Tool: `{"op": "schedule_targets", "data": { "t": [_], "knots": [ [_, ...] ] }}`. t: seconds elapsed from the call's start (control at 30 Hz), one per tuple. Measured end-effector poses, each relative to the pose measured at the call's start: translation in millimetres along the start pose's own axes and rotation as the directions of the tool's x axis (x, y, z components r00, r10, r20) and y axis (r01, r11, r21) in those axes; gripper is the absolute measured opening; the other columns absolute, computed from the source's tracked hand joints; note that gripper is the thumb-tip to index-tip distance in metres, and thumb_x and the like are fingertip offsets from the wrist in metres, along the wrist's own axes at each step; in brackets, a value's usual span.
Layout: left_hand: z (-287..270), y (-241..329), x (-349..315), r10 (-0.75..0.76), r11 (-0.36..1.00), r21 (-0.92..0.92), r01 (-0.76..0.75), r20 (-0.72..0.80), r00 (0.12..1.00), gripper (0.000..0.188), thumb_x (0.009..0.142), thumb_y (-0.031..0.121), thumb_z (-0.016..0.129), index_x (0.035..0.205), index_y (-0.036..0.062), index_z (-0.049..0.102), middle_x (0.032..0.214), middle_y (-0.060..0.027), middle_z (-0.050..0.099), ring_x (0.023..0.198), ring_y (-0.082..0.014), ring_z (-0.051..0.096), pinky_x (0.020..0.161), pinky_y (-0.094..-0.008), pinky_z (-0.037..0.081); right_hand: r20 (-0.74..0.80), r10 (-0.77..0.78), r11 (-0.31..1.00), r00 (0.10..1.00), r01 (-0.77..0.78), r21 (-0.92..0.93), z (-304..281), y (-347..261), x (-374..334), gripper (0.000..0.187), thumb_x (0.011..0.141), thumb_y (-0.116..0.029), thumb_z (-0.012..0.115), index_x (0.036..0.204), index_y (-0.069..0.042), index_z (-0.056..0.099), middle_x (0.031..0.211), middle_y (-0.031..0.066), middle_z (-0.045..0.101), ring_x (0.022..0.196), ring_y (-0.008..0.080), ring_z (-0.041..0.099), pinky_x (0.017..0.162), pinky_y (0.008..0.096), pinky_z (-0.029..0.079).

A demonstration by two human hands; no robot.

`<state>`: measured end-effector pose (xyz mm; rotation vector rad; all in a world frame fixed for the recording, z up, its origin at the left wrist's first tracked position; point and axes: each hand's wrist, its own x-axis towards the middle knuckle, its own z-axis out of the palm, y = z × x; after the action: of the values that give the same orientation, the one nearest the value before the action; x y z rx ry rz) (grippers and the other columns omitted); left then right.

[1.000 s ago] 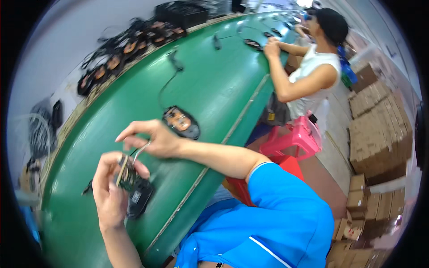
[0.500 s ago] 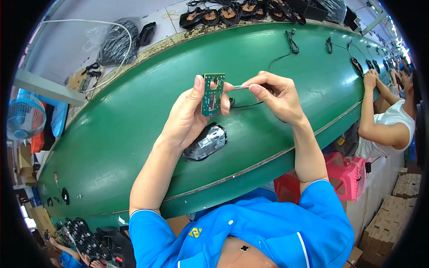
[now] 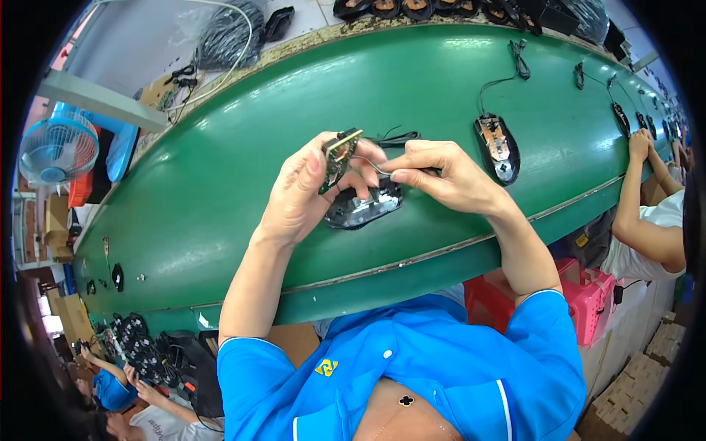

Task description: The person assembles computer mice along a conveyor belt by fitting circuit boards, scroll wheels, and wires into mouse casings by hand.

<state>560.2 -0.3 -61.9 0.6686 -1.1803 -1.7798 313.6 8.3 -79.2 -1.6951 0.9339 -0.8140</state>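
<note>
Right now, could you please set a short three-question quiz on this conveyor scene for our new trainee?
1. True or false: the left hand holds the small green circuit board up off the green conveyor belt.
2. What lies on the belt directly under both hands?
A. a fan
B. an open black mouse shell
C. a pink basket
3. Fill in: the right hand pinches a thin ____ that leads to the board.

Key
1. True
2. B
3. wire; a second open mouse base lies further right on the belt.
</note>
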Motion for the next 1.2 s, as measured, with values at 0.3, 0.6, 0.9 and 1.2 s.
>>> {"op": "schedule_targets", "data": {
  "t": [0.3, 0.6, 0.9, 1.2],
  "knots": [
    [-9.7, -29.8, -16.2, 0.213, 0.706, 0.681, -0.194, 0.057, 0.975, 0.039, 0.085, 0.025, 0.083, 0.114, 0.0029, 0.07, 0.101, -0.0079, 0.067, 0.087, -0.0192, 0.06, 0.081, -0.0321, 0.051, -0.041, 0.065, 0.996, 0.997, -0.062, 0.069, 1.2, 17.1, -5.3, 0.017, 0.095, -0.003, 0.068, 0.11, -0.003, 0.077, 0.084, 0.002, 0.061, 0.073, 0.0111, 0.049, 0.065, 0.0247, 0.04],
    [-12.7, -49.1, -9.8, 0.303, 0.238, 0.886, -0.397, 0.321, 0.897, 0.047, 0.075, 0.026, 0.089, 0.114, 0.0056, 0.072, 0.099, -0.0081, 0.066, 0.082, -0.0219, 0.056, 0.078, -0.0344, 0.048, -0.105, -0.125, 0.96, 0.987, 0.094, -0.263, 2.5, 31.3, -18.2, 0.013, 0.09, 0.002, 0.069, 0.1, -0.003, 0.075, 0.084, 0.0034, 0.058, 0.08, 0.0159, 0.052, 0.07, 0.0291, 0.044],
    [-15.8, -52.8, -8.5, 0.296, 0.244, 0.882, -0.403, 0.328, 0.897, 0.052, 0.076, 0.027, 0.088, 0.122, 0.0085, 0.073, 0.103, -0.007, 0.065, 0.087, -0.0216, 0.056, 0.081, -0.0342, 0.047, -0.057, -0.247, 0.895, 0.967, 0.205, -0.396, 3.4, 36.4, -18.6, 0.005, 0.086, 0.002, 0.068, 0.089, -0.001, 0.069, 0.087, 0.0051, 0.059, 0.082, 0.0217, 0.051, 0.073, 0.0317, 0.046],
    [-15.8, -54.1, -2.8, 0.268, 0.241, 0.88, -0.409, 0.344, 0.9, 0.052, 0.076, 0.027, 0.088, 0.122, 0.0091, 0.073, 0.104, -0.0072, 0.064, 0.087, -0.0215, 0.055, 0.083, -0.0347, 0.046, 0.223, -0.493, 0.615, 0.841, 0.518, -0.595, -19.4, 51.1, -5.2, 0.003, 0.089, -0.006, 0.065, 0.089, -0.004, 0.068, 0.093, 0.005, 0.06, 0.083, 0.0221, 0.052, 0.075, 0.0322, 0.047]
  ]
}}
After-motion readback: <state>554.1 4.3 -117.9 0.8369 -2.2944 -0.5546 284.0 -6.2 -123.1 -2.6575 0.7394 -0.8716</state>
